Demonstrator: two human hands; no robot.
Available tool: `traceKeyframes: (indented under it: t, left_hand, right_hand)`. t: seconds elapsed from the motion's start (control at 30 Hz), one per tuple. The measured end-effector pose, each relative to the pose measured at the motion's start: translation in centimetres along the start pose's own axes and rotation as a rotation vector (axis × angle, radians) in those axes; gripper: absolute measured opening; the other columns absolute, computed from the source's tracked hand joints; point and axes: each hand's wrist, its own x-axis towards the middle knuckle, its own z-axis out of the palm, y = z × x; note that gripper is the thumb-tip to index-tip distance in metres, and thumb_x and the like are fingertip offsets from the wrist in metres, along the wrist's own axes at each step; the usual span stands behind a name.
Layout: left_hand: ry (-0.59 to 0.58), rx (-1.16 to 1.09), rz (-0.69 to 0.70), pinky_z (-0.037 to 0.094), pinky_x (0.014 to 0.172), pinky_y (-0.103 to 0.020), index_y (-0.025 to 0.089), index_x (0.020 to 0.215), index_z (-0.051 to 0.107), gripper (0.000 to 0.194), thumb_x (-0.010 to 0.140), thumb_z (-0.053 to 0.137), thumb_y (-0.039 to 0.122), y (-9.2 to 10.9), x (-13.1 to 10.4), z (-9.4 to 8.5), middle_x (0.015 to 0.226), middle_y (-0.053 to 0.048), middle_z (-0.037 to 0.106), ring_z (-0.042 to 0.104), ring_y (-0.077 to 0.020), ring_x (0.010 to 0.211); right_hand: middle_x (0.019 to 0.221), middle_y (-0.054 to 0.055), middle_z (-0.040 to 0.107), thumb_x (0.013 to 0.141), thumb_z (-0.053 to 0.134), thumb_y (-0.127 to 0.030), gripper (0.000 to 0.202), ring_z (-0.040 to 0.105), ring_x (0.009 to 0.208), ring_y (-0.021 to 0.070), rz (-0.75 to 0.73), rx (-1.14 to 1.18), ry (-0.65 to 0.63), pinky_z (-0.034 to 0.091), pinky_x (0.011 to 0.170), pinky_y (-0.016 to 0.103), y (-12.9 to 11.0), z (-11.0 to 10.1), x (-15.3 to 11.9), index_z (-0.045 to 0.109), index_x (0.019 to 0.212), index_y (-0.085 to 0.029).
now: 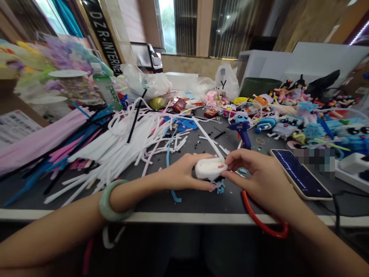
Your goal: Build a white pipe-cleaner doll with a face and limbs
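Observation:
My left hand [187, 172] is closed around a small white oval piece [208, 168], fuzzy at the sides, with a hollow-looking top and a small reddish mark. Thumb and fingers of my right hand [249, 169] pinch its right end, where a white pipe cleaner [209, 138] runs away toward the back of the table. Whether they grip the stem or the piece itself is hard to tell. Under my right wrist lies a red curved handle [262, 223], partly hidden. Blue fuzzy scraps [220, 187] lie just below the piece.
White pipe cleaners [115, 142] are heaped on the left, beside pink, blue and black ones. A blue glue gun [243, 132] stands behind my right hand. The phone [301, 173] and white power strip [353, 169] are at right. Several plush figures [285, 127] crowd the back right.

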Motion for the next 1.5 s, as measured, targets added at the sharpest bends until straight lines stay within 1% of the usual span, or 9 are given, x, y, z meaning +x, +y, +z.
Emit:
traceKeyframes:
  t: [0.17, 0.33, 0.47, 0.67, 0.77, 0.93, 1.1, 1.3, 1.5]
  left_hand:
    - [0.081, -0.218, -0.085, 0.046, 0.075, -0.025, 0.013, 0.112, 0.062, 0.045, 0.073, 0.075, 0.029, -0.4, 0.1, 0.1, 0.097, -0.005, 0.068, 0.060, -0.0148, 0.082]
    - [0.182, -0.351, -0.150, 0.047, 0.070, -0.024, 0.013, 0.110, 0.062, 0.045, 0.069, 0.075, 0.026, -0.7, 0.1, -0.2, 0.092, -0.004, 0.067, 0.059, -0.0130, 0.076]
    - [0.350, -0.380, -0.174, 0.047, 0.064, -0.024, 0.014, 0.098, 0.066, 0.037, 0.066, 0.078, 0.029, -1.1, 0.2, -0.5, 0.084, -0.004, 0.066, 0.058, -0.0138, 0.071]
    - [0.588, -0.580, -0.201, 0.047, 0.062, -0.021, 0.015, 0.089, 0.066, 0.031, 0.066, 0.079, 0.032, -1.6, 0.5, -0.6, 0.079, 0.000, 0.065, 0.058, -0.0114, 0.069]
    - [0.675, -0.649, -0.236, 0.045, 0.054, -0.018, 0.015, 0.085, 0.064, 0.030, 0.066, 0.079, 0.033, -1.7, 0.6, -0.6, 0.074, 0.001, 0.062, 0.056, -0.0095, 0.064]
    - [0.674, -0.671, -0.239, 0.043, 0.051, -0.018, 0.016, 0.086, 0.064, 0.031, 0.067, 0.079, 0.036, -1.8, 0.6, -0.6, 0.073, 0.002, 0.061, 0.056, -0.0097, 0.062]
    - [0.588, -0.728, -0.210, 0.047, 0.056, -0.019, 0.015, 0.086, 0.065, 0.029, 0.068, 0.079, 0.032, -1.5, 0.4, -0.2, 0.076, 0.001, 0.065, 0.058, -0.0099, 0.064]
    - [0.563, -0.778, -0.190, 0.048, 0.058, -0.019, 0.015, 0.087, 0.066, 0.026, 0.068, 0.079, 0.028, -1.3, 0.4, 0.1, 0.076, 0.000, 0.065, 0.059, -0.0103, 0.066]
    - [0.629, -0.744, -0.210, 0.046, 0.053, -0.021, 0.016, 0.082, 0.064, 0.030, 0.066, 0.080, 0.036, -1.5, 0.6, -0.2, 0.073, 0.000, 0.063, 0.057, -0.0118, 0.062]
  right_hand:
    - [0.084, -0.001, 0.070, 0.077, 0.070, -0.019, 0.014, 0.067, 0.077, 0.0133, 0.057, 0.120, -0.032, 0.054, 0.073, 0.026, 0.4, -0.5, 0.2, 0.062, 0.088, -0.021]
    - [0.080, -0.001, 0.070, 0.078, 0.069, -0.018, 0.013, 0.067, 0.073, 0.0133, 0.066, -0.091, 0.061, 0.053, 0.070, 0.026, 0.8, -0.7, 0.5, 0.062, 0.088, -0.021]
    - [0.078, 0.000, 0.070, 0.080, 0.068, -0.020, 0.010, 0.067, 0.070, 0.0146, 0.074, -0.249, 0.097, 0.051, 0.066, 0.026, 0.7, -0.8, 0.6, 0.062, 0.089, -0.020]
    - [0.074, 0.003, 0.072, 0.082, 0.068, -0.028, 0.011, 0.067, 0.067, 0.0176, 0.171, -0.377, -0.093, 0.048, 0.059, 0.028, 0.9, -0.7, 0.7, 0.066, 0.084, -0.018]
    - [0.078, 0.004, 0.073, 0.082, 0.067, -0.033, 0.016, 0.067, 0.069, 0.0179, 0.198, -0.311, -0.177, 0.047, 0.060, 0.027, 1.3, -0.2, 0.7, 0.067, 0.087, -0.018]
    - [0.079, 0.003, 0.073, 0.084, 0.063, -0.041, 0.025, 0.066, 0.071, 0.0159, 0.202, -0.104, -0.208, 0.045, 0.063, 0.026, 1.4, 0.7, 1.0, 0.069, 0.091, -0.018]
    - [0.063, -0.001, 0.066, 0.087, 0.056, -0.046, 0.033, 0.057, 0.058, 0.0124, 0.232, -0.014, -0.194, 0.038, 0.055, 0.025, 1.6, 1.3, 1.3, 0.067, 0.074, -0.017]
    - [0.056, 0.001, 0.064, 0.089, 0.054, -0.043, 0.036, 0.058, 0.053, 0.0131, 0.303, 0.095, -0.254, 0.042, 0.054, 0.025, 2.3, 1.7, 1.4, 0.063, 0.065, -0.017]
    - [0.060, 0.001, 0.064, 0.087, 0.057, -0.036, 0.029, 0.058, 0.052, 0.0107, 0.330, 0.334, -0.221, 0.046, 0.053, 0.024, 2.1, 1.8, 1.4, 0.062, 0.067, -0.016]
